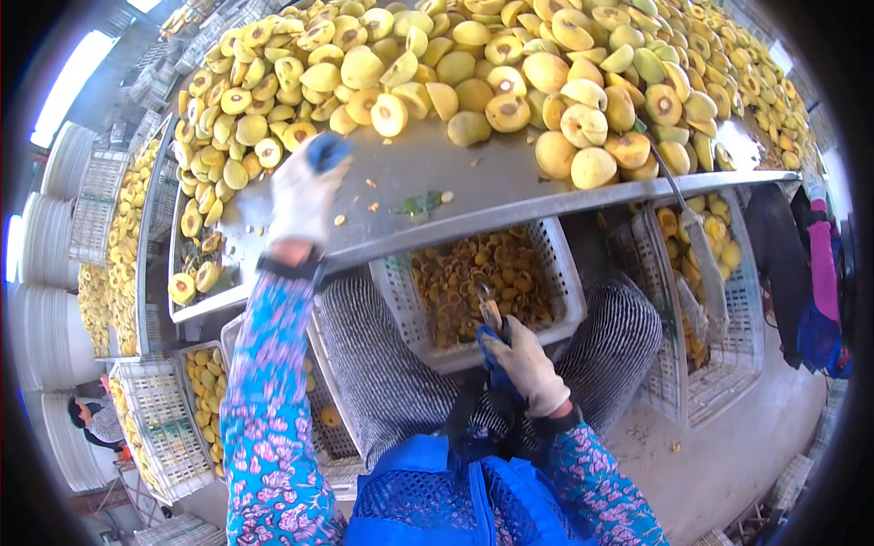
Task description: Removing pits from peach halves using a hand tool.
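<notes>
My left hand (308,193), in a white glove with blue fingertips, hovers over the metal table (391,164) just short of the heaped yellow peach halves (362,67). Motion smears its fingers, so I cannot tell whether it holds anything. Many of the halves show brown pits or pit hollows. Low in front of me, my right hand (526,366), also gloved, is closed around a pitting tool (489,308) with a metal looped head. That tool points over a white plastic crate (572,293) between my knees, which holds brown pits and scraps.
The table's raised metal edge (473,218) runs above my lap. A green leaf (420,202) and small scraps lie on its top. To the right stands a crate of peaches (669,355), with more crates (164,437) at left. Another person (89,417) is at far left.
</notes>
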The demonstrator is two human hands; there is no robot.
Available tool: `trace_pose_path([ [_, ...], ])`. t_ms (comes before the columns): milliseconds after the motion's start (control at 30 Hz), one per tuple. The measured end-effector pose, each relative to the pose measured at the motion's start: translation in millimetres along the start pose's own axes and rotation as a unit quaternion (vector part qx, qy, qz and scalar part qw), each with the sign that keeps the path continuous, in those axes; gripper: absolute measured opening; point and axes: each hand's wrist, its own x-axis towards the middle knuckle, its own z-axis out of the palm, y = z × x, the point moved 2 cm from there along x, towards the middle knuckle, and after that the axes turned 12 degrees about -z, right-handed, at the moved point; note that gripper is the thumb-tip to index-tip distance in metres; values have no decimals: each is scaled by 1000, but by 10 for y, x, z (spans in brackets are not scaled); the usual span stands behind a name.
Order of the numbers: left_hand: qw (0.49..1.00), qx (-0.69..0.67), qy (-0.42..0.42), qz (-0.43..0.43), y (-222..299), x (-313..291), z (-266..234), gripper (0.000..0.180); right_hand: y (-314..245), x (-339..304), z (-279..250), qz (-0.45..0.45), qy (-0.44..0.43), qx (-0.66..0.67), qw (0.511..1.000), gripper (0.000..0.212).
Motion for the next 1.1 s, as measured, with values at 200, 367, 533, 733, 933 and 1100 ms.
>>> trace_pose_path([
  [200,954,278,-53,98,-16,986,834,52,-123,100,-153,184,-32,216,958,28],
  [367,949,277,-143,38,269,937,878,51,-66,111,-80,152,-29,226,962,25],
  [533,949,160,-262,-64,72,670,690,47,7,75,-59,100,1,186,977,11],
  [733,841,-371,-315,-238,-250,-35,156,39,-83,23,-80,62,64,191,978,12],
  [933,518,-753,-249,-321,-110,-1074,167,46,-815,-69,-38,90,35,223,970,18],
  [1100,488,-759,-194,-384,-115,-1494,306,53,-989,-94,229,-70,-2,-52,996,27],
])
